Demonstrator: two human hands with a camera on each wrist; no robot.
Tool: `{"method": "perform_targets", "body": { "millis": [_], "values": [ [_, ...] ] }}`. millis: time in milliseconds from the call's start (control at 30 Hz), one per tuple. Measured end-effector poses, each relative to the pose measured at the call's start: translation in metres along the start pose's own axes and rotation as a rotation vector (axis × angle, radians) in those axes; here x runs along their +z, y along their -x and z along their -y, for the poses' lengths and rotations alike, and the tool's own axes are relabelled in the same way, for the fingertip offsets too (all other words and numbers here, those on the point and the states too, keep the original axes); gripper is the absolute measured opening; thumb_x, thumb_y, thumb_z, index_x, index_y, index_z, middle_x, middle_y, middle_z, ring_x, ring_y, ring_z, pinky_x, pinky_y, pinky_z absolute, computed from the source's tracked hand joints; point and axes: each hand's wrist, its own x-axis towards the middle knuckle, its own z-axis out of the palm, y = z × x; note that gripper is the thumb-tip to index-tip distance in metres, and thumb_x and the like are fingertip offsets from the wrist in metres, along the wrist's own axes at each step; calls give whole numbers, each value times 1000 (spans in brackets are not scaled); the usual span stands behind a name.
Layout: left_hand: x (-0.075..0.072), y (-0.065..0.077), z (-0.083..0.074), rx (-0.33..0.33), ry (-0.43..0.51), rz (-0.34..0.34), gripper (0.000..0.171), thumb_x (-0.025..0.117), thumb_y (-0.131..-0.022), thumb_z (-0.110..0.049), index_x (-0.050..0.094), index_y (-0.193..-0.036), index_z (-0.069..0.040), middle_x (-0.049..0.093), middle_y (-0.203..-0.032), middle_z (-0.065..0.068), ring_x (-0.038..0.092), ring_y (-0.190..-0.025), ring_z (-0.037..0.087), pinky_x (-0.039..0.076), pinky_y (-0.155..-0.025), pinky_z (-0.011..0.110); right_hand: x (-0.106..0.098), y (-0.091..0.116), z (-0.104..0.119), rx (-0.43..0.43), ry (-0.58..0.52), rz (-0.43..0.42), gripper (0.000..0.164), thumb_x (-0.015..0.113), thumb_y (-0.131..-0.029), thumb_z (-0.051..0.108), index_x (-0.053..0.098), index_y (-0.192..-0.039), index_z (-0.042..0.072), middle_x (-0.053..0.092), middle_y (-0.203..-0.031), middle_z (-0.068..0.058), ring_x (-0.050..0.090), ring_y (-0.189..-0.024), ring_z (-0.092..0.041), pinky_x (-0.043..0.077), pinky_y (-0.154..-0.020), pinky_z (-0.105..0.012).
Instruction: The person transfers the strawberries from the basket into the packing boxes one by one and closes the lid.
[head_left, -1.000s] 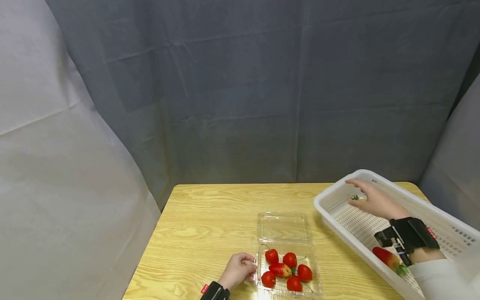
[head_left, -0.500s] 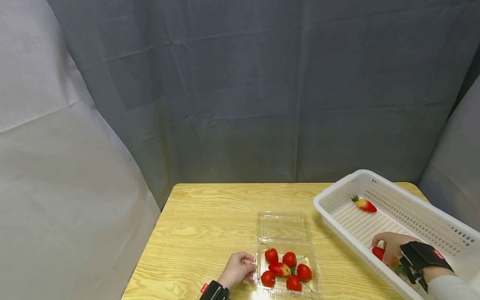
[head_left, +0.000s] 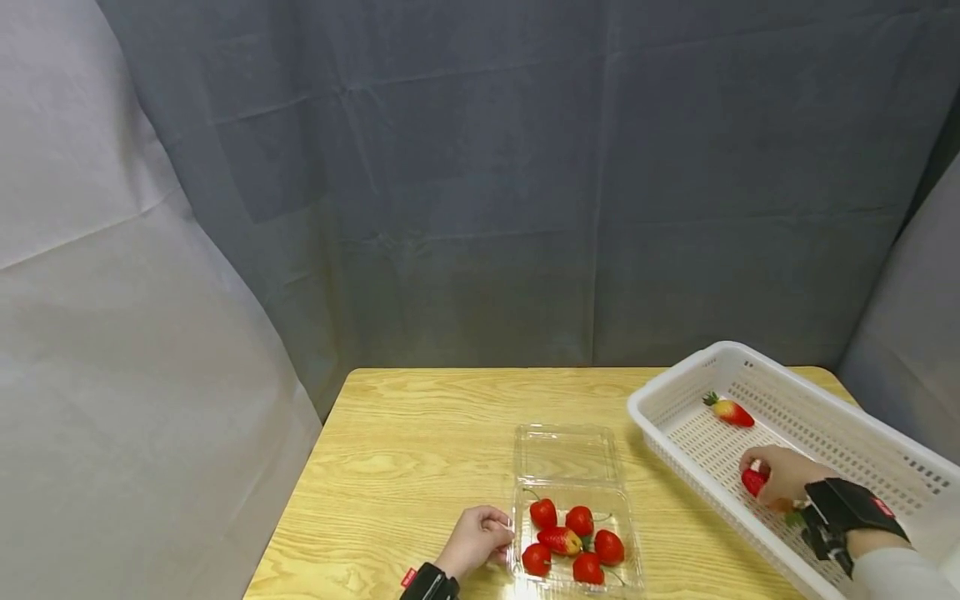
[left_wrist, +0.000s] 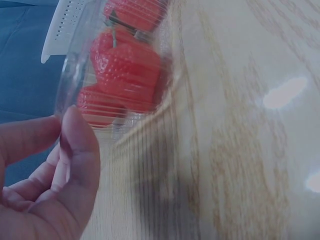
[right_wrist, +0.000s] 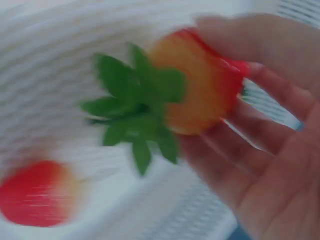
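In the head view my right hand is inside the white basket, gripping a red and yellow strawberry. The right wrist view shows the strawberry's green leaves outward, its body between thumb and fingers. My left hand pinches the left rim of a clear plastic clamshell box between thumb and forefinger. Its lid lies folded back, away from me. Inside are several red fruits with thin stems and a longer red and yellow strawberry.
The perforated white basket stands at the table's right side. Another strawberry lies near its far end. Wood-grain table extends left of the box. A grey cloth hangs behind the table, with pale cloth at both sides.
My right hand has moved back from the basket's far end toward its near part and taken hold of the strawberry, which has since shifted slightly. My left hand stays at the box.
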Motion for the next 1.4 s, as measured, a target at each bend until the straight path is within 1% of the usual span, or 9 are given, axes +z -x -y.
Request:
{"method": "perform_targets", "body": {
  "millis": [200,300,400,533,733,900,1067,1233,1400],
  "values": [
    [-1,0,2,-5,2,-4,16,64,-75,5,58,-89,9,52,-62,0,51,-49,8,52,-45,21,-29,0,81,-456,175,-435,46,75,-65,-5,58,-108,-3,59,-94,-13,54,-77,-19,51,-56,-23],
    [-2,0,2,-2,-3,-8,16,63,-75,5,58,-90,9,53,-63,1,51,-49,8,52,-45,22,-25,0,130,-618,186,-524,52,77,-63,-6,58,-112,0,61,-97,-9,56,-79,-14,53,-60,-24],
    [-2,0,0,5,-6,-8,17,64,-75,5,58,-90,8,53,-63,1,52,-48,8,54,-46,25,-8,-4,167,-681,159,-442,52,75,-68,-4,57,-116,3,59,-104,-7,56,-84,-12,54,-64,-25],
    [-1,0,-2,10,-5,-4,16,64,-75,5,58,-90,8,53,-63,1,52,-48,8,55,-48,27,28,-17,194,-700,161,-252,44,70,-76,1,56,-118,7,55,-110,-6,55,-92,-14,53,-72,-25],
    [0,0,-3,20,-5,2,16,63,-75,5,58,-90,10,53,-62,0,52,-49,7,55,-47,26,89,-39,199,-728,253,-66,39,71,-73,1,60,-111,7,57,-103,-3,56,-91,-15,53,-76,-26],
    [1,1,-2,19,1,7,17,63,-75,5,57,-90,10,53,-62,0,52,-48,7,53,-46,22,127,-43,191,-641,333,90,37,74,-68,1,63,-102,9,57,-95,2,54,-84,-9,51,-73,-24],
    [0,0,-1,22,0,5,17,63,-75,4,58,-90,9,54,-63,0,51,-48,7,52,-45,20,145,-43,185,-631,430,102,34,75,-65,0,64,-95,11,59,-89,4,53,-81,-8,50,-73,-25],
    [0,0,-2,18,-3,2,16,63,-75,4,58,-90,9,54,-63,0,52,-47,7,52,-45,20,149,-43,185,-634,440,89,36,74,-63,-2,64,-95,11,54,-81,6,47,-72,-6,46,-64,-22],
    [-1,2,-3,12,-5,5,16,63,-76,4,58,-90,9,54,-63,0,52,-47,7,52,-45,20,150,-42,184,-627,420,106,39,74,-64,1,64,-100,12,54,-85,6,45,-71,-5,45,-64,-20]
  ]
}}
